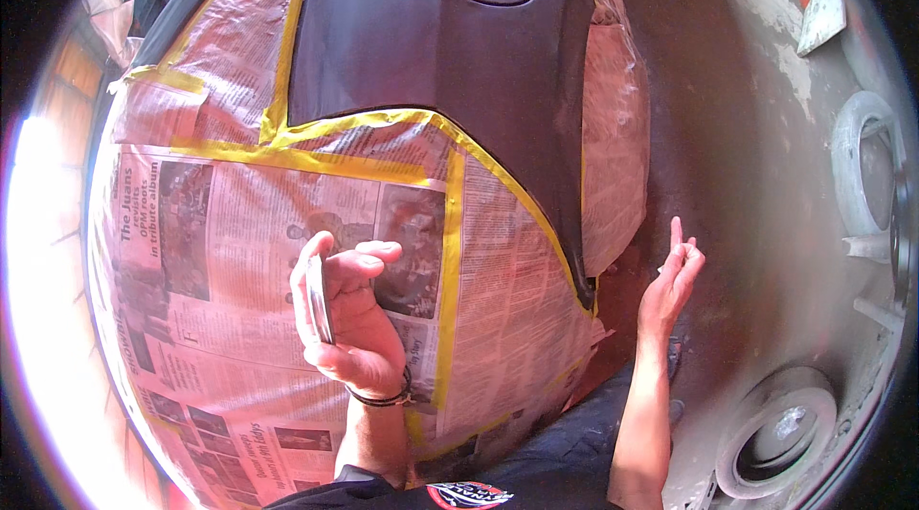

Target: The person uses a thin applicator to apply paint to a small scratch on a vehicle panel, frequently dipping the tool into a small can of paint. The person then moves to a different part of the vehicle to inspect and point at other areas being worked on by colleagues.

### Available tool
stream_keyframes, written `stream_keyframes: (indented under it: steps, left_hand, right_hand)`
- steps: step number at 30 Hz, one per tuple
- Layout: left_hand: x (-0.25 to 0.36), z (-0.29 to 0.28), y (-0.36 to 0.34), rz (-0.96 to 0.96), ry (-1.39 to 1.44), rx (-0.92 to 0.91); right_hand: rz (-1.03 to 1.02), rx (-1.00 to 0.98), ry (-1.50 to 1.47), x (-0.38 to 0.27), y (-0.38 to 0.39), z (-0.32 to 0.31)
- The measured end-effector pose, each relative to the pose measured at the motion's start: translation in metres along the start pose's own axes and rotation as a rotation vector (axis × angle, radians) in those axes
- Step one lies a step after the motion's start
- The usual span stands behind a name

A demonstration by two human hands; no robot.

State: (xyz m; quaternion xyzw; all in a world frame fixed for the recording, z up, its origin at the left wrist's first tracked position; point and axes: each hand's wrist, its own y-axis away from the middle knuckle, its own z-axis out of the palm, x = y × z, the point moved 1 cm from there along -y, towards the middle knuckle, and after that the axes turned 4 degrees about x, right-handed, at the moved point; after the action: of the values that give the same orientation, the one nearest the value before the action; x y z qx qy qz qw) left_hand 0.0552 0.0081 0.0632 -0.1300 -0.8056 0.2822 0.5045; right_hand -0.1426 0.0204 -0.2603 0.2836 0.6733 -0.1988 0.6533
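My left hand (356, 323) is raised in front of newspaper masking, palm up. Between its thumb and fingers it grips a thin, flat grey piece (320, 298), seen nearly edge-on, so its kind is unclear. To the right, my right hand (670, 288) hangs in the air over the floor with fingers stretched out and nothing visible in it. Beyond both hands is a dark, matte car body panel (431, 51), with an oval seam near its top. Newspaper sheets (239, 252) cover the surface around the panel, and yellow masking tape (498, 166) follows its edge.
A dusty tyre (742, 448) lies on the floor at lower right. Another round, dust-covered tyre (847, 161) is by the right wall. More masking paper (613, 127) lines the panel's right side. Bright light comes in at far left.
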Motion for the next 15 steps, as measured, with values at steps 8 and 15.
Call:
stream_keyframes:
  steps: [8,15]
  left_hand:
    - [0.005,-0.002,-0.002,-0.099,0.060,0.087]
    - [0.011,0.004,0.000,-0.231,0.148,0.130]
  right_hand:
    - [-0.454,-0.379,-0.268,-0.177,-0.009,0.087]
    - [-0.530,-0.373,-0.204,-0.236,-0.011,0.135]
